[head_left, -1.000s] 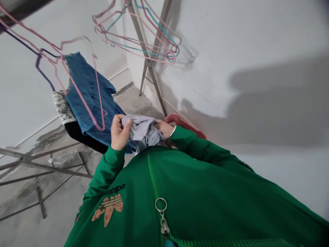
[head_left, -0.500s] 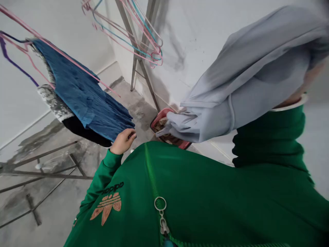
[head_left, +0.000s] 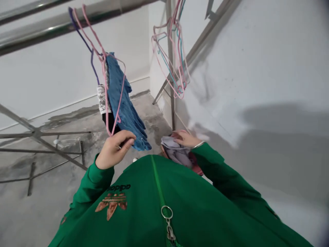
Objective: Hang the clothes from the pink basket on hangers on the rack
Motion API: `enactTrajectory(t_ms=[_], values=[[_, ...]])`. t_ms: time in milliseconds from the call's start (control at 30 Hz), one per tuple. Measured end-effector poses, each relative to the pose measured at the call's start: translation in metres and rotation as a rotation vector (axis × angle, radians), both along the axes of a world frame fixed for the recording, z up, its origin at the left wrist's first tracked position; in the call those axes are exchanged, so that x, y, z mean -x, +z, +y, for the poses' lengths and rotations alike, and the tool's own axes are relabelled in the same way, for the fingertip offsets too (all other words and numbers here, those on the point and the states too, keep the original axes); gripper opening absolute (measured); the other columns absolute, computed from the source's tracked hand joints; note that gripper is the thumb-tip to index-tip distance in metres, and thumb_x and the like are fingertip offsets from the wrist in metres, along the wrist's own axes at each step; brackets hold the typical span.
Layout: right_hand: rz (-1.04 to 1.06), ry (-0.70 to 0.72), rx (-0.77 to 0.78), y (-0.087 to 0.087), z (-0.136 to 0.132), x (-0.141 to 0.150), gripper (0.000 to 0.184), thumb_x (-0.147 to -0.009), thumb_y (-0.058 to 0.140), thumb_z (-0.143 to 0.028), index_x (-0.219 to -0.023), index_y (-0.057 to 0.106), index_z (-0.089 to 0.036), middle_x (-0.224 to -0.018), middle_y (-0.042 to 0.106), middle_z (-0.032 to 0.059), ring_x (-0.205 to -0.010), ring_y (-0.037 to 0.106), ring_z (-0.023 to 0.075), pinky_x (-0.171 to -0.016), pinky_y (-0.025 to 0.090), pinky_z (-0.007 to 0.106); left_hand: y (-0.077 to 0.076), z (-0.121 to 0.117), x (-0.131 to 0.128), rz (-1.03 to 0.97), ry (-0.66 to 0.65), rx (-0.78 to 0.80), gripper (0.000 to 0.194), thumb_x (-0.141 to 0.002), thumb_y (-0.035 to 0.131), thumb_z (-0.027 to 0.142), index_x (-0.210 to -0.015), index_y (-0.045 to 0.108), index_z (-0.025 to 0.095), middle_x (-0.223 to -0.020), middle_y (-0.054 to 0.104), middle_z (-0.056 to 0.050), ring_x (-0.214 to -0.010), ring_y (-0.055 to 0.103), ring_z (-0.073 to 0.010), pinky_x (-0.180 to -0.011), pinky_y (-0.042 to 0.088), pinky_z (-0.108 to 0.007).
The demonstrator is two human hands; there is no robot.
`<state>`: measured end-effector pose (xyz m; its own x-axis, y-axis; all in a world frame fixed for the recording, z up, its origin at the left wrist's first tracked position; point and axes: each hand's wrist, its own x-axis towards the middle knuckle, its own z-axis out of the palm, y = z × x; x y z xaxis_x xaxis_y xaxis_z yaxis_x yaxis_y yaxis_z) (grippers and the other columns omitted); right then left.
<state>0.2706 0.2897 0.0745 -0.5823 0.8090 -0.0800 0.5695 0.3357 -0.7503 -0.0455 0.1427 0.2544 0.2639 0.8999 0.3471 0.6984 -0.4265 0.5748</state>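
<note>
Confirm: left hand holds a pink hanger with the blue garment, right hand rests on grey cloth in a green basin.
The basin is red, not green, in the head view. The rest stands: left hand on the pink hanger with the blue garment, right hand on the grey cloth.

Two white painted walls [head_left: 64, 68] meet in a far corner, the right wall [head_left: 257, 68] carrying a broad soft shadow across its lower part [head_left: 282, 154]. The bare concrete floor [head_left: 46, 195] is patched with darker grey stains along the left wall's base. A steel rail [head_left: 64, 25] runs overhead at upper left, a metal rack frame [head_left: 38, 132] stands low on the left, and a thin upright metal pole [head_left: 172, 113] rises near the right wall.
</note>
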Motion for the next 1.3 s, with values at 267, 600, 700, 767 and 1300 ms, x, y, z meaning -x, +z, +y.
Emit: enactTrajectory(t_ms=[267, 600, 700, 767, 1300], values=[[0.307, 0.322, -0.263, 0.064, -0.021, 0.168, 0.075, -0.078, 0.069, -0.053, -0.134, 0.047, -0.008, -0.133, 0.054, 0.0224, -0.120, 0.056, 0.0289, -0.106, 0.044, 0.047, 0.004, -0.006, 0.020, 0.765, 0.005, 0.279, 0.029, -0.096, 0.039, 0.027, -0.093, 0.066, 0.017, -0.089, 0.069, -0.008, -0.081, 0.067, -0.0198, -0.070, 0.049, -0.029], [0.240, 0.223, -0.300, 0.057, -0.019, 0.218, 0.013, -0.086, 0.051, -0.017, -0.094, 0.061, -0.015, -0.098, 0.067, 0.0109, -0.095, 0.062, 0.0209, -0.089, 0.048, 0.033, 0.026, -0.001, 0.018, 0.011, 0.331, -0.043, 0.028, -0.097, 0.037, 0.028, -0.108, 0.061, 0.018, -0.093, 0.067, -0.006, -0.077, 0.067, -0.0141, -0.072, 0.056, -0.027], [0.351, 0.348, -0.200, 0.049, -0.004, 0.199, 0.010, -0.081, 0.056, -0.020, -0.090, 0.059, -0.017, -0.092, 0.066, 0.0075, -0.089, 0.062, 0.0188, -0.087, 0.050, 0.033, 0.015, 0.035, 0.012, -0.177, 0.406, -0.266, 0.037, -0.095, 0.042, 0.027, -0.130, 0.051, 0.018, -0.136, 0.052, -0.014, -0.121, 0.058, -0.0214, -0.097, 0.054, -0.036], [0.461, 0.311, -0.099, 0.054, 0.012, 0.188, 0.013, -0.080, 0.057, -0.024, -0.091, 0.057, -0.017, -0.090, 0.065, 0.0067, -0.085, 0.062, 0.0180, -0.084, 0.051, 0.034, 0.003, 0.063, 0.016, -0.170, 0.445, -0.315, 0.051, -0.090, 0.048, 0.025, -0.140, 0.042, 0.017, -0.154, 0.033, -0.015, -0.144, 0.033, -0.0272, -0.115, 0.039, -0.044], [0.580, 0.115, -0.182, 0.152, 0.014, 0.233, 0.015, -0.086, 0.049, -0.026, -0.098, 0.055, -0.019, -0.066, 0.056, -0.0033, -0.064, 0.056, 0.0134, -0.069, 0.048, 0.027, -0.012, 0.102, 0.045, -0.770, 0.593, 0.020, 0.039, -0.067, 0.068, 0.053, -0.071, 0.052, 0.018, -0.062, 0.053, 0.004, -0.055, 0.047, -0.0094, -0.054, 0.043, -0.022]])
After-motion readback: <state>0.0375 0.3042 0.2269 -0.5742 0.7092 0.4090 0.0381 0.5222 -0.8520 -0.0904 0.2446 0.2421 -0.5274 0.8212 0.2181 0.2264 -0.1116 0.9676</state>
